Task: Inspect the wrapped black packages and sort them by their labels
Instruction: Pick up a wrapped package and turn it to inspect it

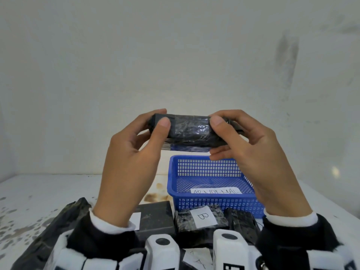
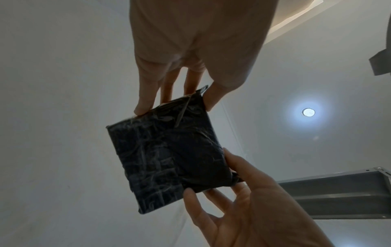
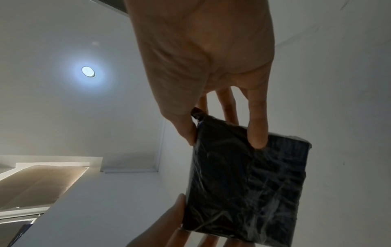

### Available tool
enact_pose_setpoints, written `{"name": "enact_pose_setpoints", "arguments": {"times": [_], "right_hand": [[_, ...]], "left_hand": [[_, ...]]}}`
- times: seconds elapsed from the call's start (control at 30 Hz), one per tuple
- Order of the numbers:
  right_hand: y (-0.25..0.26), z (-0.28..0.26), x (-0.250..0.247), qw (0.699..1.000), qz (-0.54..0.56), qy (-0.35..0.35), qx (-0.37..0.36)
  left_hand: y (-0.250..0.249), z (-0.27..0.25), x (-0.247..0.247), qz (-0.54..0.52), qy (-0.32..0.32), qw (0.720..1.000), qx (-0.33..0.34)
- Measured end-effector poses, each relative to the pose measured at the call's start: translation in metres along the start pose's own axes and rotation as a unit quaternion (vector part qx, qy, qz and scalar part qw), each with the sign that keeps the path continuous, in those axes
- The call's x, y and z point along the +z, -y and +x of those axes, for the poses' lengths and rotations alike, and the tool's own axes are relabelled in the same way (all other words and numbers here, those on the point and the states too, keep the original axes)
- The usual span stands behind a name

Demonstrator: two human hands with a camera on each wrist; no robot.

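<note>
A black package wrapped in shiny film (image 1: 190, 131) is raised in front of the wall, above the blue basket. My left hand (image 1: 136, 145) pinches its left end with the thumb on the near face. My right hand (image 1: 241, 141) pinches its right end the same way. The left wrist view shows the package's (image 2: 167, 153) wrinkled underside with no label on it; the right wrist view shows the package (image 3: 247, 180) dark and taped. On the table lie more black packages, one with a white label reading B (image 1: 202, 216) and one smooth black one (image 1: 155, 217) with a partly hidden white label.
A blue mesh basket (image 1: 210, 203) with a paper reading ABNORMAL (image 1: 216, 190) stands on the white, stained table (image 1: 39, 195). A crumpled black bag (image 1: 56, 230) lies at the near left. A white wall rises close behind.
</note>
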State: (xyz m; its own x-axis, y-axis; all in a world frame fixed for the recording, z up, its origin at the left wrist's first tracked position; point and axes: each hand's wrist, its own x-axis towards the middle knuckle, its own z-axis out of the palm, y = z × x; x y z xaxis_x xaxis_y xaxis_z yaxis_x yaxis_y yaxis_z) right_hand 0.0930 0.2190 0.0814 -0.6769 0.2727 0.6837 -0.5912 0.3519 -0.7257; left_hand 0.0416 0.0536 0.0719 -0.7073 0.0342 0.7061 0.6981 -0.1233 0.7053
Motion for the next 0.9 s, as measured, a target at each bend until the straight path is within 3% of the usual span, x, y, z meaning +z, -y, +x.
{"name": "enact_pose_setpoints", "arguments": {"times": [0.33, 0.77, 0.9], "right_hand": [[-0.001, -0.001, -0.001, 0.999, -0.036, 0.012, -0.002], [-0.002, -0.001, -0.005, 1.000, 0.011, 0.028, 0.004], [-0.002, -0.001, -0.007, 0.998, 0.015, 0.048, 0.025]], "left_hand": [[0.002, -0.003, 0.004, 0.066, 0.051, 0.996, -0.024], [-0.003, -0.002, 0.000, -0.020, 0.044, 0.994, -0.099], [-0.002, 0.001, -0.005, -0.003, 0.082, 0.992, -0.099]]}}
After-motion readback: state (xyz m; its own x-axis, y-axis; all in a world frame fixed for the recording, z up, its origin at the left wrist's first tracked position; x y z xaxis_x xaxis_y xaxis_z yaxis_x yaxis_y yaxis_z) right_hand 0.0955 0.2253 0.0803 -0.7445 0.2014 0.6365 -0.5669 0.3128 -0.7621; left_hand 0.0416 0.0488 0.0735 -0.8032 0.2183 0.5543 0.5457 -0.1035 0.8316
